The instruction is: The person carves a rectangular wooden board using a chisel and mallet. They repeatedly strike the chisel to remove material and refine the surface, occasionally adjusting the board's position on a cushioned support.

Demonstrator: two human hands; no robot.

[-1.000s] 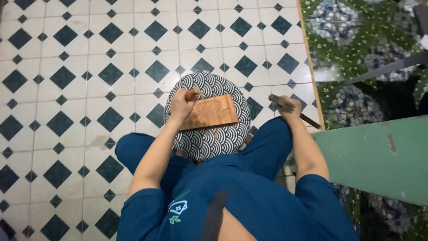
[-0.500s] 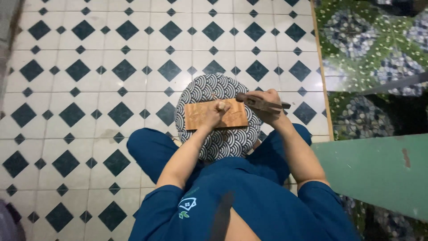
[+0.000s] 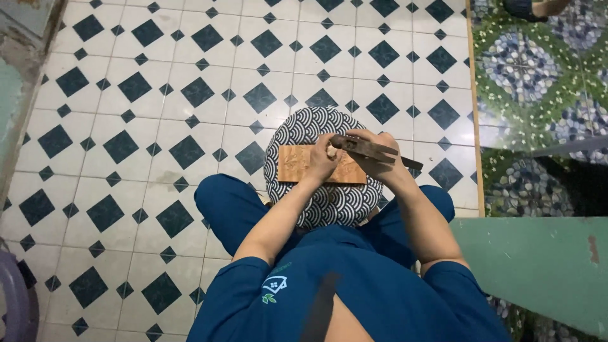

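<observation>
Knife right up against fingers here, and that is the worry. The left hand (image 3: 322, 159) is pressed down on the wooden board (image 3: 320, 166), fingers curled over something small and pale, too small to make out. The knife (image 3: 373, 149) in the right hand (image 3: 379, 155) comes in from the right, its dark blade end just beside the left fingertips, nearly touching them. If the blade slips sideways, my guess is that it meets the left fingers first, since nothing stands between them.

Second risk: the board sits under both hands on a round tray (image 3: 326, 170) with a dark wave pattern, and the tray seems to rest across the person's knees rather than flat on the tiled floor (image 3: 190, 95). A hard push could tip the tray and slide the board out from under the left hand.

Pose now. Left arm runs forward from the blue sleeve, elbow bent, wrist dropped, palm down, hand closed narrow over the small piece. Right arm comes in from the outside, forearm angled inward, hand wrapped firmly round the knife, whose long dark end juts out past the wrist to the right. Both hands meet at the board's far edge, touching or all but touching.
</observation>
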